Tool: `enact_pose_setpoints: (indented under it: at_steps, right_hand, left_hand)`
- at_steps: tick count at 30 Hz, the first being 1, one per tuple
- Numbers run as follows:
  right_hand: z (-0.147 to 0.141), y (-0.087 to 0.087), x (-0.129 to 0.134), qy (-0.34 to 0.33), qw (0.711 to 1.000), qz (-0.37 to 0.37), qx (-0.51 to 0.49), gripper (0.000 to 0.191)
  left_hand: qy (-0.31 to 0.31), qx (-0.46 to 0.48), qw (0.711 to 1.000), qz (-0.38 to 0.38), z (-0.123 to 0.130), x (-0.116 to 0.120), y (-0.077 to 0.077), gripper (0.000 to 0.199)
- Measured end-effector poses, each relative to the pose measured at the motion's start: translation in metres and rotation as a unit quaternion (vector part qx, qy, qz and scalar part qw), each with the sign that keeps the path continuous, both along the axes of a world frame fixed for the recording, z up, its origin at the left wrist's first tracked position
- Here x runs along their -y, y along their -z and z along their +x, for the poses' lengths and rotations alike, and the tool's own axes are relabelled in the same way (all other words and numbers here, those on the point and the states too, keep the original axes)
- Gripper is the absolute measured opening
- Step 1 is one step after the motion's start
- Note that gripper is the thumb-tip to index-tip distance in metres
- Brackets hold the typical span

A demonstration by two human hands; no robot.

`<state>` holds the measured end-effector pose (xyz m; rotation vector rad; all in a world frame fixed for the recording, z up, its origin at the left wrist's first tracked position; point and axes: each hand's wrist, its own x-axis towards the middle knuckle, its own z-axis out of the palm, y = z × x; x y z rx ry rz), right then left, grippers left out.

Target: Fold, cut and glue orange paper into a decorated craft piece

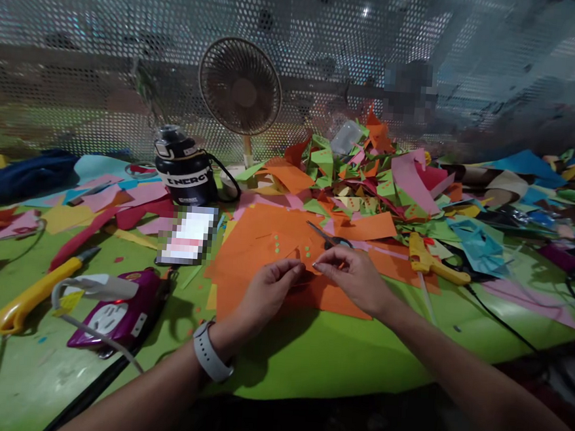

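Orange sheets [246,245] lie stacked on the green-covered table, and both hands hover low above them. My left hand [277,282], with a watch on its wrist, has its fingertips pinched together; whatever it holds is hidden or too small to name. My right hand [352,272] faces it in a similar pinch, with a tiny pale bit at the fingertips that I cannot make out. Small green dots [276,243] sit on the orange surface just beyond the fingers. Dark-handled scissors [332,240] lie behind my right hand, partly covered by it.
A yellow glue gun [429,261] lies to the right, its cord trailing. On the left are a phone [188,236], a purple power strip [118,309] with a plug, and a yellow-handled tool [35,296]. Behind stand a black bottle [185,169], a fan [240,87] and heaped paper scraps [321,159].
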<state>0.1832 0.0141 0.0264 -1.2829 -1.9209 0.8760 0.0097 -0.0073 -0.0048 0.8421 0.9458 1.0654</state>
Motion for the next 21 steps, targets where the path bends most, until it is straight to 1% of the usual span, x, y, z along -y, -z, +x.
enact_pose_setpoints:
  at_steps: [4, 9, 13, 17, 21]
  right_hand:
    - [-0.0011, 0.0008, -0.0011, 0.006, 1.0, -0.009, -0.006, 0.012]
    - [-0.0019, -0.0001, -0.0024, 0.015, 0.999, -0.021, -0.022, 0.011]
    - [-0.0009, -0.0003, -0.0043, 0.018, 0.995, -0.074, -0.071, 0.015]
    - [-0.0005, -0.0015, -0.0055, 0.032, 0.978, -0.151, -0.143, 0.017]
    - [-0.0013, -0.0045, -0.0051, 0.047, 0.97, -0.183, -0.156, 0.016]
  left_hand:
    - [0.008, 0.007, 1.0, 0.001, 0.0003, 0.0006, -0.0011, 0.015]
    - [0.027, 0.032, 0.999, -0.03, -0.0008, 0.0025, -0.0039, 0.022]
    - [0.017, 0.054, 0.997, -0.052, -0.0017, 0.003, -0.0038, 0.023]
    - [0.01, 0.063, 0.996, -0.056, -0.0017, 0.0024, -0.0037, 0.025]
    - [0.015, 0.06, 0.997, -0.052, -0.0018, 0.0031, -0.0044, 0.025]
